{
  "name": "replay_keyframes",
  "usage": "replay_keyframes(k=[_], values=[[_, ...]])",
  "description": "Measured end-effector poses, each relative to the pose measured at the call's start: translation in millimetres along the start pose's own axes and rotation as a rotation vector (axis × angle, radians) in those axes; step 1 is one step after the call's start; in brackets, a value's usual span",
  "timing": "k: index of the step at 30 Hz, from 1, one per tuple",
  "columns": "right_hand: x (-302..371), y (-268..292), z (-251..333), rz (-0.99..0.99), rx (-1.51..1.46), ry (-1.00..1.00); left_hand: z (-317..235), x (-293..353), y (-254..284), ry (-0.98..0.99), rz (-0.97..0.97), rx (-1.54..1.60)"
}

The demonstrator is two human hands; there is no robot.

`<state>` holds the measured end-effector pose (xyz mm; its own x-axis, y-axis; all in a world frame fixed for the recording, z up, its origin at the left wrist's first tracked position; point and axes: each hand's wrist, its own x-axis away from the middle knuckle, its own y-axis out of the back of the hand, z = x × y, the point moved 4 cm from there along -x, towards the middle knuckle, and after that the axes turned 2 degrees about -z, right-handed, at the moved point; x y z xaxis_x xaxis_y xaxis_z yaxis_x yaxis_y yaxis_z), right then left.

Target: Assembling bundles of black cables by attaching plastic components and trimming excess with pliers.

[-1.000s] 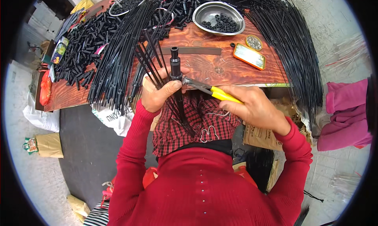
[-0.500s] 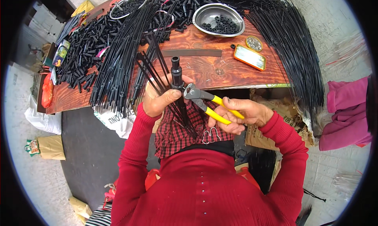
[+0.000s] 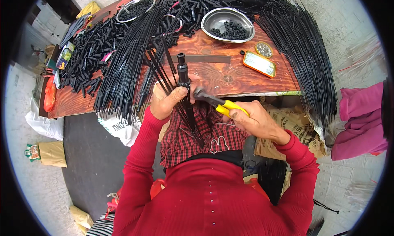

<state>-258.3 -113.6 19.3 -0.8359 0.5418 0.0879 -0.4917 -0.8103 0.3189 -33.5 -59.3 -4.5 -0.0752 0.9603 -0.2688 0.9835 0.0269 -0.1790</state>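
My left hand is wrapped round a black tubular fitting with several thin black rods fanned out from it. The fitting stands upright, its round open top above my thumb, and the rods run down toward the checked cloth on my lap. In my right hand is a pair of end-cutting pliers with yellow handles. Their dark jaw head lies just right of the fitting, seemingly apart from it. My fingers are closed round the handles, which lie close together.
On the wooden table lie heaps of black tubes and bundles of black rods. A metal bowl holds small black rings. An orange-rimmed tin of pins, a round tin and a flat dark strip lie nearby.
The pliers' handles have come together and my right hand has turned, its back now upward. The jaws have moved slightly up. My left hand still holds the fitting, shifted only slightly.
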Motion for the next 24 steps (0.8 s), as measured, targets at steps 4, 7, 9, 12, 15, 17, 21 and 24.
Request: replay_keyframes(k=[4,7,9,12,15,17,21,24], values=[[4,1,-3,0.076,-0.233,-0.224,2,-6,-2,-0.011,0.043,0.034],[0,1,-3,0.130,-0.135,-0.200,-3,-6,-2,0.031,0.008,-0.072],[-3,1,-4,0.145,-0.139,-0.168,0,-10,1,0.024,0.016,-0.037],[-4,4,9,0.143,-0.095,-0.153,0,-14,0,-0.007,0.037,0.002],[-10,6,8,0.147,-0.120,-0.143,1,-15,3,0.008,0.026,0.001],[-13,8,5,0.148,-0.154,-0.138,1,-14,5,0.029,0.030,0.012],[-9,13,8,0.078,-0.250,-0.009,4,-13,6,0.054,0.050,0.053],[1,25,5,-0.112,-0.338,-0.058,10,-13,4,0.051,0.017,0.082]])
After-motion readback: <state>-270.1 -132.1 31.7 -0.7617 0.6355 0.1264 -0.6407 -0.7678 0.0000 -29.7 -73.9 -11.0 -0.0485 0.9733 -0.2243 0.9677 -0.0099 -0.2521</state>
